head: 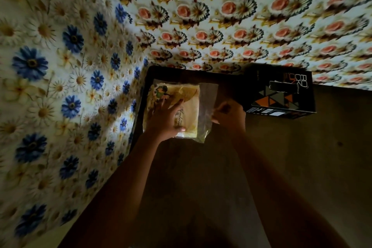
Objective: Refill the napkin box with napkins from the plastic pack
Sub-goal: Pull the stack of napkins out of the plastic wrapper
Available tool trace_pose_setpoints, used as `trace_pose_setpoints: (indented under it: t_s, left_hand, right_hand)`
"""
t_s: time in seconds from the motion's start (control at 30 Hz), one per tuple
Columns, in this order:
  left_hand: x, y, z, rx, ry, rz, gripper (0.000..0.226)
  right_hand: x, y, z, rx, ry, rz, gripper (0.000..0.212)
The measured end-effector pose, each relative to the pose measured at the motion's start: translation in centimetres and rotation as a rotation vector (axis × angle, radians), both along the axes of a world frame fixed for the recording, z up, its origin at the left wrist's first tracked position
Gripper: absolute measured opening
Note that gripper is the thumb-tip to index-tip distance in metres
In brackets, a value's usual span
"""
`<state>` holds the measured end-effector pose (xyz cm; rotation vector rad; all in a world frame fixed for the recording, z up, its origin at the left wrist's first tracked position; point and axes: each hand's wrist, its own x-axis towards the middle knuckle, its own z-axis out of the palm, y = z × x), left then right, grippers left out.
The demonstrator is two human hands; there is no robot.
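A clear plastic pack (pixel 207 102) of cream napkins (pixel 192 112) lies on a dark table (pixel 281 157) in the corner where two walls meet. My left hand (pixel 167 119) presses flat on the pack, fingers spread and thumb hooked under its near edge. The empty, clear end of the plastic is pinched between the fingers of my right hand (pixel 229 113). A black napkin box (pixel 281 92) with orange and grey triangles stands to the right, against the back wall. Whether the box is open cannot be told.
A wall (pixel 50 86) papered with blue and white daisies closes the left side. A wall (pixel 241 16) with a pink rose pattern runs along the back. The table surface is dim and brown.
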<state>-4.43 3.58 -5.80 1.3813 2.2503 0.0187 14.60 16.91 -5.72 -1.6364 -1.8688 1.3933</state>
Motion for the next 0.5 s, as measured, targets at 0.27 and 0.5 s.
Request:
trace_pose_setpoints:
  t_s: [0.27,0.5]
  left_hand:
    - [-0.2,-0.2,-0.3,0.022,-0.013,-0.006,0.106]
    - [-1.2,0.0,0.3,0.317,-0.165,0.192,0.074]
  right_hand:
    - [0.5,-0.3,-0.7,0.068,-0.204,0.100,0.014]
    - [0.0,-1.5,-0.7,0.252,-0.372,0.180,0.014]
